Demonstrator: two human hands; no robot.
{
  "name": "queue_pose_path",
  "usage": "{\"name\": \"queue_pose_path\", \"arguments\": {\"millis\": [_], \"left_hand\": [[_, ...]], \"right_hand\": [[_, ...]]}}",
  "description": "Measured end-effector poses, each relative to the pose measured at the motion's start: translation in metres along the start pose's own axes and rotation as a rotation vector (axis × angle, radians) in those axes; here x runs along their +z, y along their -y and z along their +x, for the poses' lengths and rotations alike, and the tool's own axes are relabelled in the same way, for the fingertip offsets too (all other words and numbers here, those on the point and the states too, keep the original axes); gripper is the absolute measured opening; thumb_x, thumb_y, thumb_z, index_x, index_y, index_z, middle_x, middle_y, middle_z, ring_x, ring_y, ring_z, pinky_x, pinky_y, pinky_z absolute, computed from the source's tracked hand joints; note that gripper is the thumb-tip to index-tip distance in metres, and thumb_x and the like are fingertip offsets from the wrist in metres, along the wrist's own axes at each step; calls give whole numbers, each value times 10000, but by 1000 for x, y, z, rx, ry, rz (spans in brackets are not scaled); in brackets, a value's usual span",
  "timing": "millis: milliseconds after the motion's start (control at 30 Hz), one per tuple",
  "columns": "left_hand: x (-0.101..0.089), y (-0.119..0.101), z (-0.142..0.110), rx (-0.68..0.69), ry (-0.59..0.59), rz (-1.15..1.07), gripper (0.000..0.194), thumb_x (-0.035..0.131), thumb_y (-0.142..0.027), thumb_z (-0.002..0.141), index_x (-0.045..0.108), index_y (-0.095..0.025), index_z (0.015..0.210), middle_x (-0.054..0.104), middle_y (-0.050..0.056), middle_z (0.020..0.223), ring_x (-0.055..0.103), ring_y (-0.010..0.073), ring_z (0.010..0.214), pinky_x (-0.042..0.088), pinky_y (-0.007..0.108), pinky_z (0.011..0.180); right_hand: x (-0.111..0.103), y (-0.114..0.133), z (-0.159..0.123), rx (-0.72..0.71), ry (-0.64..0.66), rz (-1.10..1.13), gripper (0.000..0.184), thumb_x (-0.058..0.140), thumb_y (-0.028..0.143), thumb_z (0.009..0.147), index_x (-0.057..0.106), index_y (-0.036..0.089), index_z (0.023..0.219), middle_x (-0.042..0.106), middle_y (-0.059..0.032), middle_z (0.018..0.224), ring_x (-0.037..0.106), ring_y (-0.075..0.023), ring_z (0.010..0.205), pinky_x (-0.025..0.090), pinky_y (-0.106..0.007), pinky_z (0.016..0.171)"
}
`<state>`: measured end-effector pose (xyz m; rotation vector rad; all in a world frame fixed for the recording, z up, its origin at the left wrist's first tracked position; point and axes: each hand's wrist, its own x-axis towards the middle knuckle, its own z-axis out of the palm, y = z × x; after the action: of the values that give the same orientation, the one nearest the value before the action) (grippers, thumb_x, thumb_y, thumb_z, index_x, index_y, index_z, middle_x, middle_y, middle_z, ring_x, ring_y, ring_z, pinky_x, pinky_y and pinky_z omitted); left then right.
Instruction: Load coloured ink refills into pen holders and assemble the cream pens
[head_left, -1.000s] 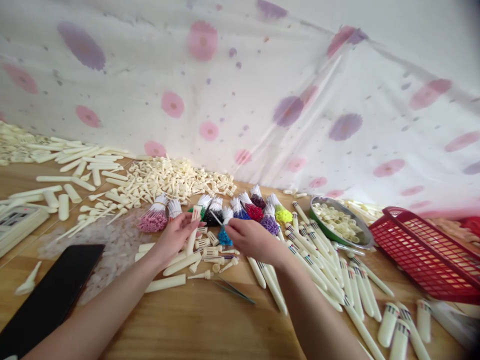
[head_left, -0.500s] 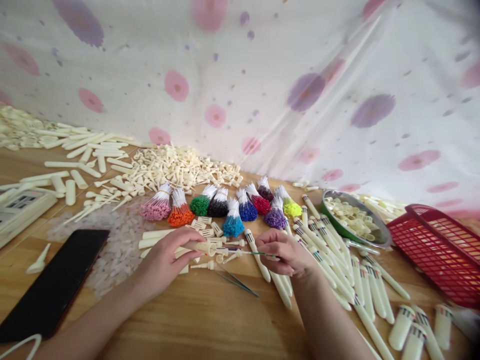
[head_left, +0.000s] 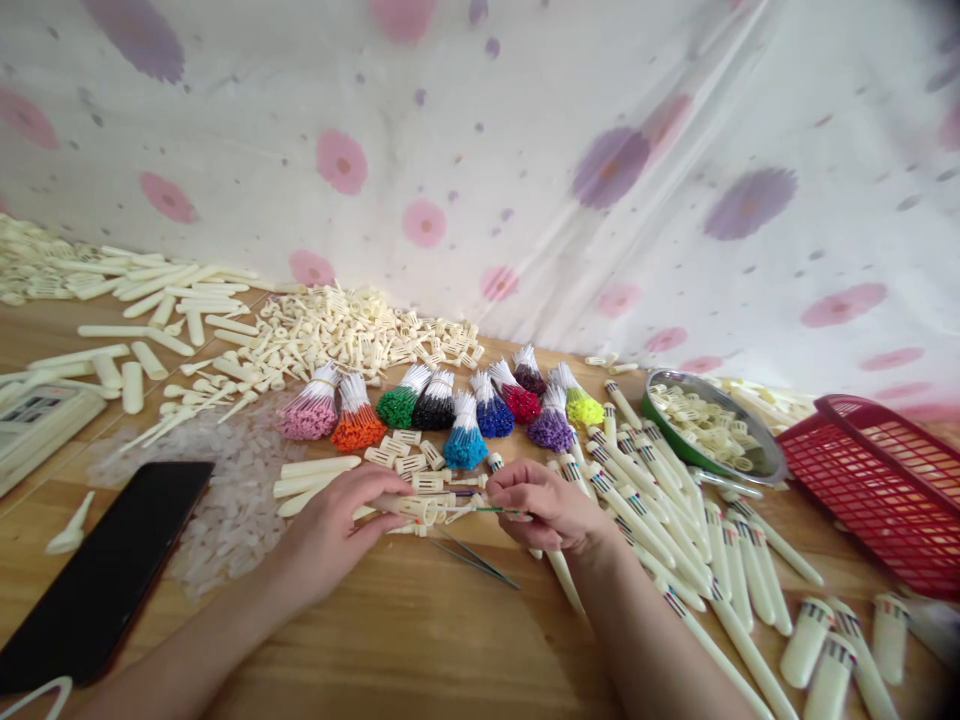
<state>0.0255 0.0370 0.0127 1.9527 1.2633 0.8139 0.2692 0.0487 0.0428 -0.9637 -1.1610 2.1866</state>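
My left hand (head_left: 330, 525) is closed round a cream plastic pen barrel (head_left: 411, 507), its open end pointing right. My right hand (head_left: 544, 505) pinches a thin green refill (head_left: 487, 510) whose tip meets the barrel's mouth. Both hands hover just above the wooden table (head_left: 420, 640). Behind them stand bundles of coloured refills: pink (head_left: 309, 412), orange (head_left: 357, 425), green (head_left: 401, 400), black (head_left: 433, 405), light blue (head_left: 465, 440), dark blue (head_left: 491, 412), red (head_left: 517, 398), purple (head_left: 551, 425) and yellow (head_left: 581, 402). Loose cream parts (head_left: 409, 462) lie in front of the bundles.
Finished cream pens (head_left: 675, 520) are spread to the right. A green bowl (head_left: 750, 465) of small rings and a red basket (head_left: 885, 480) stand at right. A black phone (head_left: 97, 575), clear small bits (head_left: 225, 500) and a heap of cream caps (head_left: 337, 335) lie at left. Tweezers (head_left: 472, 558) rest below my hands.
My right hand drew a green refill back from the bundles and brought it to the barrel's mouth. My left hand lowered the barrel from upright to level, nearer me.
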Motion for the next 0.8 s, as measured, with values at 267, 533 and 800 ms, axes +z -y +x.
{"name": "queue_pose_path", "arguments": {"millis": [267,533,800], "left_hand": [[2,1,-2,19,13,0,199,595,-289,744,688,-251,915,689,48,975,620,226,941,477,355,865],[2,0,-2,-27,46,31,229,576,-313,757,705,-269,941,676,51,1009,618,239,957,481,376,864],[3,-4,-4,-54,33,-32,237,582,-333,763,699,-258,955,674,48,999,622,218,940,517,330,820]], "right_hand": [[-1,-4,4,24,32,-51,241,593,304,655,435,176,525,324,127,281,196,-10,197,143,-124,223],[26,-4,-6,-236,-439,-974,263,476,301,843,483,184,608,550,10,497,483,-90,437,351,-200,463],[42,-21,0,-555,-494,-961,203,491,312,881,611,175,793,596,-15,634,523,-101,537,406,-210,536]]}}
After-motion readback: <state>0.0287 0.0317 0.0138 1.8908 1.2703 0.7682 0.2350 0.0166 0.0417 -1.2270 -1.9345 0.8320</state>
